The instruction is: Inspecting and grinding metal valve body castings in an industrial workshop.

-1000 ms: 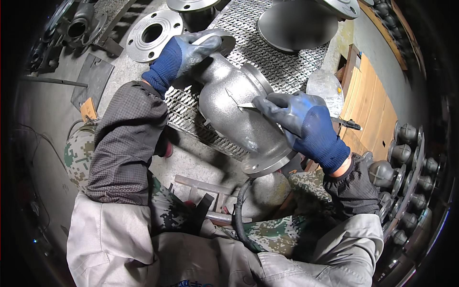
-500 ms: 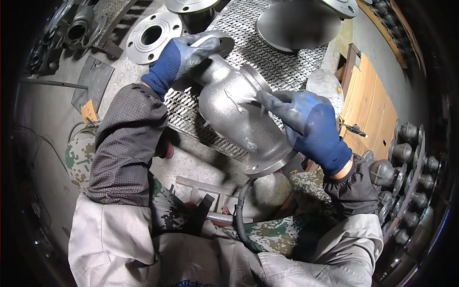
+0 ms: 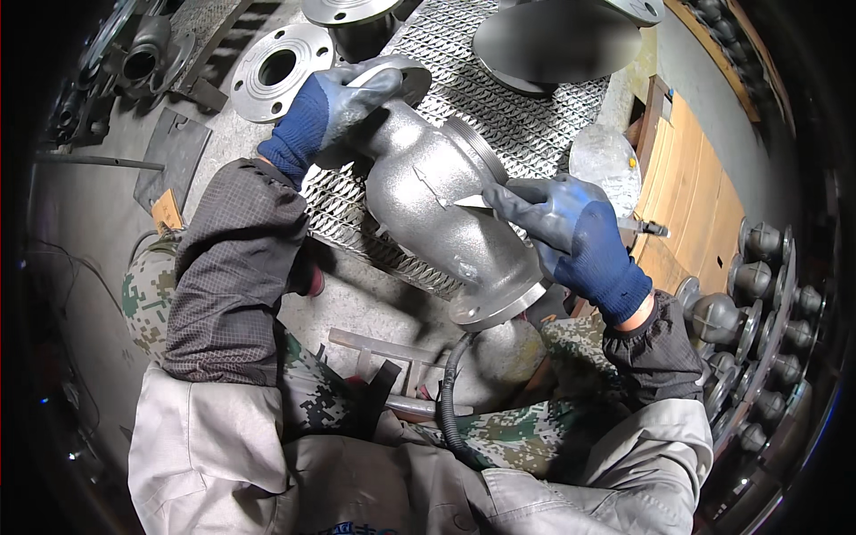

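A silver-grey cast valve body [image 3: 419, 183] with a flange at each end and a raised arrow on its side lies tilted across the metal mesh. My left hand [image 3: 361, 98], in a blue knit glove with grey coating, is closed round its upper-left flange [image 3: 415, 82]. My right hand [image 3: 553, 214], gloved alike, is closed on a slim bladed hand tool [image 3: 473, 201]. The tool's bright pointed tip touches or lies just over the casting beside the threaded round neck [image 3: 477, 147]. Its far end sticks out behind my hand; my fingers hide the middle.
Expanded metal mesh [image 3: 446, 36] covers the bench. Loose flanged parts stand nearby, among them a round flange [image 3: 283, 71] at the left and a large disc-shaped part, blurred, at the back. Cardboard [image 3: 691, 187] and racked castings [image 3: 713, 319] are at the right. A corrugated hose [image 3: 448, 392] hangs below.
My right hand has turned slightly, so the tool's bright tip now shows against the casting and its rear end has swung. The valve body and my left hand have shifted slightly left.
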The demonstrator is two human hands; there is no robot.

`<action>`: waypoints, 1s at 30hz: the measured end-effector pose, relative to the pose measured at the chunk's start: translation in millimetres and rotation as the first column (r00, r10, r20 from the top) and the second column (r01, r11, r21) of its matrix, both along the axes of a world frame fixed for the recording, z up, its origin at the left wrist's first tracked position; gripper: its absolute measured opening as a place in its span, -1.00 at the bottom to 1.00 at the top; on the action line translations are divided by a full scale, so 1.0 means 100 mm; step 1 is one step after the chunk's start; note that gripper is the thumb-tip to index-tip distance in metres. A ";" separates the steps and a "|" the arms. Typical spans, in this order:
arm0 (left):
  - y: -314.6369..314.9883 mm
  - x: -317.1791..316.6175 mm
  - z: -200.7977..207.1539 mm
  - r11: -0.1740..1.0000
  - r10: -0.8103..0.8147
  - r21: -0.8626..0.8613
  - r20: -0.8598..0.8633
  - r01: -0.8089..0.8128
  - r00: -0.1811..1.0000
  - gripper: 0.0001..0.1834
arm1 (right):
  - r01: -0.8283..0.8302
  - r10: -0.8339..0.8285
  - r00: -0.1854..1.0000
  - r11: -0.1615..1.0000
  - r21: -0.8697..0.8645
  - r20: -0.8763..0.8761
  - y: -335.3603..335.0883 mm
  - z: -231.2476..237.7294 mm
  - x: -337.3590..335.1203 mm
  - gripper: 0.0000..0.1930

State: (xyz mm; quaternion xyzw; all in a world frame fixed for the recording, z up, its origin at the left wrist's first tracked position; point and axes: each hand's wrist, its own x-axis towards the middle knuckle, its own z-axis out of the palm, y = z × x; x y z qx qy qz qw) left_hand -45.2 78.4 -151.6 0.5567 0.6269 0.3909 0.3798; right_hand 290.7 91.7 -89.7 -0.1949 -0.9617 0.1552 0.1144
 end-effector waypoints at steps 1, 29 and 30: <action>0.01 0.00 0.01 1.000 0.002 -0.007 -0.025 -0.002 1.000 -0.31 | -0.008 0.008 1.000 1.000 0.005 -0.031 0.01 -0.01 0.00 -0.38; 0.00 -0.06 0.00 0.996 -0.090 -0.020 -0.009 0.090 0.996 -0.43 | 0.058 -0.087 0.984 0.981 -0.186 -0.153 0.02 0.07 -0.05 -0.43; 0.00 -0.06 -0.01 0.997 -0.068 -0.024 -0.044 0.067 0.997 -0.43 | 0.037 -0.065 0.985 0.983 -0.178 -0.157 0.03 0.06 -0.06 -0.43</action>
